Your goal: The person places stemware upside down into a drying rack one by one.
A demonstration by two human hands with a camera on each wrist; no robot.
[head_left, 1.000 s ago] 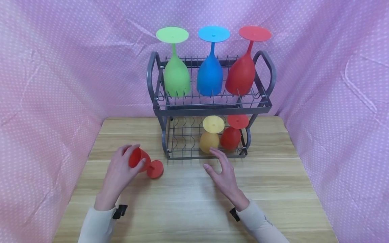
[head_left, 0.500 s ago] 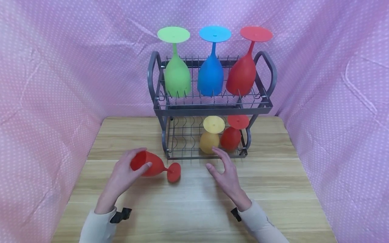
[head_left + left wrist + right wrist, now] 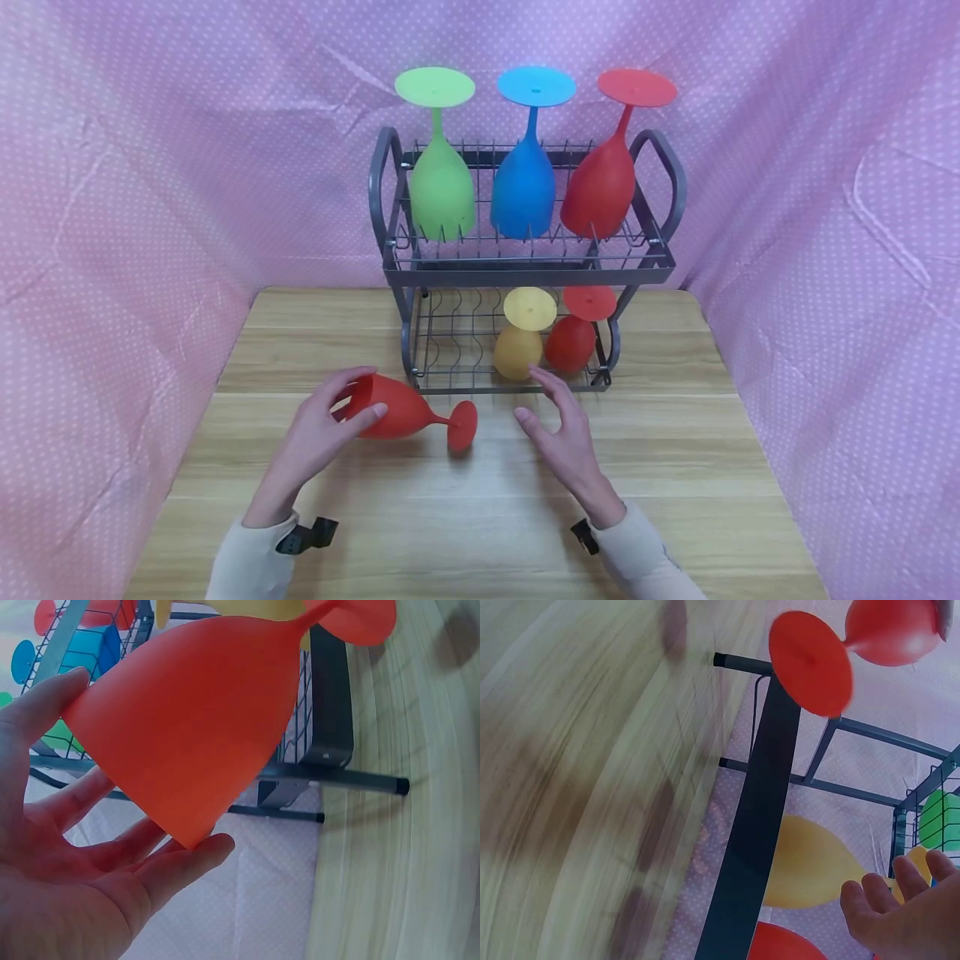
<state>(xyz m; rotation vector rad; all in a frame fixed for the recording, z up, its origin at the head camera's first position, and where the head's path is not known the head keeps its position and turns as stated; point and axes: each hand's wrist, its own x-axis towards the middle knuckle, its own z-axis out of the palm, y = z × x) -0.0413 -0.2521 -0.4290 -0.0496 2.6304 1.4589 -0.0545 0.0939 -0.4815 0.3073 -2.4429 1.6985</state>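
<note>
My left hand (image 3: 322, 429) holds a red plastic wine glass (image 3: 401, 408) by the rim of its bowl. The glass lies on its side in the air, its foot pointing right. In the left wrist view, the thumb and fingertips pinch the bowl (image 3: 195, 712) near the rim. My right hand (image 3: 566, 442) hovers over the table in front of the rack, fingers spread and holding nothing. Its fingertips overlap the yellow wine glass (image 3: 517, 352) in the head view. That glass stands upside down on the lower tier, beside another red glass (image 3: 572, 343).
A grey two-tier dish rack (image 3: 525, 275) stands at the back of the wooden table (image 3: 450, 533). Its upper tier bears upside-down green (image 3: 442, 192), blue (image 3: 523, 192) and red (image 3: 600, 192) glasses, the red one tilted. Pink dotted cloth (image 3: 150, 208) hangs around the table.
My left hand has moved slightly right with the red wine glass, whose foot has swung out to the right, showing the glass side-on. My right hand has shifted only slightly.
</note>
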